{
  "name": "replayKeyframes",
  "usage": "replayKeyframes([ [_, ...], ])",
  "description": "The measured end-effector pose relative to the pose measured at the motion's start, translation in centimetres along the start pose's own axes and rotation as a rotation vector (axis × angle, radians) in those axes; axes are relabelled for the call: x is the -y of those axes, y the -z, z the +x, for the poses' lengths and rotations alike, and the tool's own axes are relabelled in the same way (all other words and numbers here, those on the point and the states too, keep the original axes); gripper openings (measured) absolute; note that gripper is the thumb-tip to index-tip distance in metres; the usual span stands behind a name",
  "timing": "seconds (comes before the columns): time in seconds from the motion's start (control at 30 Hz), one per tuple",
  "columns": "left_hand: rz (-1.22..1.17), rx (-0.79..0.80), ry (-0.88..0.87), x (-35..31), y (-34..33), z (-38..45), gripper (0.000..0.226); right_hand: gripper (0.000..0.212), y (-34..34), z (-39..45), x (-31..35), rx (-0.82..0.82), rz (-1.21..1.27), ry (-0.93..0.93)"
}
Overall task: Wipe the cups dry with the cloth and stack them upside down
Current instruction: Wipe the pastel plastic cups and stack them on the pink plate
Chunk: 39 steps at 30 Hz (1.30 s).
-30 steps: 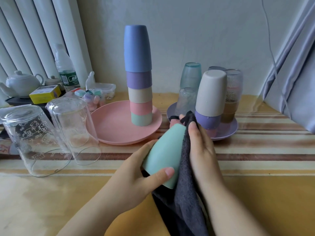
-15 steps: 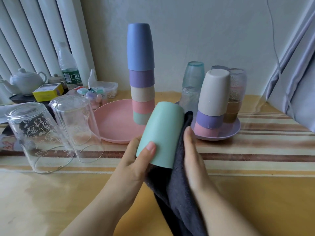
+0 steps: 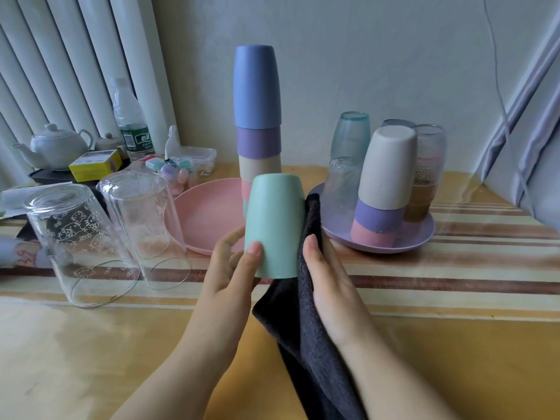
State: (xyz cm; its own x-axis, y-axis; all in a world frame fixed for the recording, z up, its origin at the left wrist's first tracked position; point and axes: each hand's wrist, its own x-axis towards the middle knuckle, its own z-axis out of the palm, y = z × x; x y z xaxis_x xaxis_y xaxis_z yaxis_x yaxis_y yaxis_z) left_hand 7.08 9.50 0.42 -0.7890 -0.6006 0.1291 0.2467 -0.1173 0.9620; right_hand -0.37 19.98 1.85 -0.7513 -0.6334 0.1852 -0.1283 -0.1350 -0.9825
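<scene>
1. Smooth mint cup [image 3: 274, 225], inverted, held above the desk [image 3: 91, 344] middle; left hand [image 3: 233, 265] pinches its rim.
2. Right hand [image 3: 325, 274] presses fuzzy dark cloth [image 3: 306, 328] against it, fingers straight.
3. The cup now stands more upright than before.

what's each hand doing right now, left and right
Left hand: grips the green cup, held upside down.
Right hand: fingers straight, pressing the dark cloth against the cup's side.
</scene>
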Motion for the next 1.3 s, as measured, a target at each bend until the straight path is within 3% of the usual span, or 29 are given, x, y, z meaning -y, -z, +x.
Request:
replayKeyframes([
  [0.17,0.121,0.037,-0.006,-0.3,0.8,0.0,0.068,0.05,-1.2,-0.7,-0.6,0.029,-0.117,0.072],
  [0.23,0.169,0.071,-0.005,-0.5,1.0,0.0,0.061,0.043,-1.2,-0.9,-0.5,-0.003,-0.137,0.097],
  [0.4,0.185,0.368,0.104,-0.9,0.1,-0.9,0.045,0.02,0.9,-0.3,1.1,-0.236,-0.038,0.028],
  [0.47,0.149,0.421,0.138,-0.9,0.2,-1.1,0.044,0.03,1.8,0.0,1.2,-0.234,0.039,-0.04],
  [0.5,0.11,0.417,0.163,-0.9,0.4,-1.0,0.045,0.036,1.8,0.1,1.0,-0.217,0.067,-0.084],
  [0.57,-0.005,0.372,0.241,-0.7,0.6,-0.7,0.069,0.036,1.2,-0.2,1.2,-0.093,0.196,-0.176],
  [0.63,-0.097,0.335,0.276,-0.4,0.8,-0.3,0.076,0.062,0.5,-0.3,1.0,0.024,0.36,-0.239],
  [0.73,-0.015,0.34,0.264,-0.7,0.5,-0.2,0.071,0.083,0.6,-0.3,1.0,-0.11,0.18,-0.18],
  [0.8,0.151,0.198,0.183,-0.5,0.3,0.0,0.07,0.072,1.1,0.0,1.1,-0.235,0.125,-0.122],
  [0.9,0.299,-0.114,-0.056,0.0,0.0,-0.1,0.062,0.024,0.8,-0.2,1.5,-0.28,0.007,0.001],
  [1.0,0.45,-0.087,-0.159,0.1,-0.5,-0.8,0.059,0.025,-0.1,-0.4,0.9,-0.213,-0.094,0.092],
  [1.07,0.46,-0.051,-0.137,0.1,-0.6,-1.0,0.056,0.046,-0.6,-0.4,0.1,-0.152,-0.103,0.143],
  [1.17,0.378,0.011,-0.069,-0.2,-0.4,-0.8,0.062,0.053,-0.8,-0.5,-0.4,-0.079,-0.067,0.084],
  [1.3,0.26,-0.006,0.03,-0.8,0.3,-0.4,0.071,0.028,-1.4,-0.7,-0.1,-0.03,0.009,-0.017],
])
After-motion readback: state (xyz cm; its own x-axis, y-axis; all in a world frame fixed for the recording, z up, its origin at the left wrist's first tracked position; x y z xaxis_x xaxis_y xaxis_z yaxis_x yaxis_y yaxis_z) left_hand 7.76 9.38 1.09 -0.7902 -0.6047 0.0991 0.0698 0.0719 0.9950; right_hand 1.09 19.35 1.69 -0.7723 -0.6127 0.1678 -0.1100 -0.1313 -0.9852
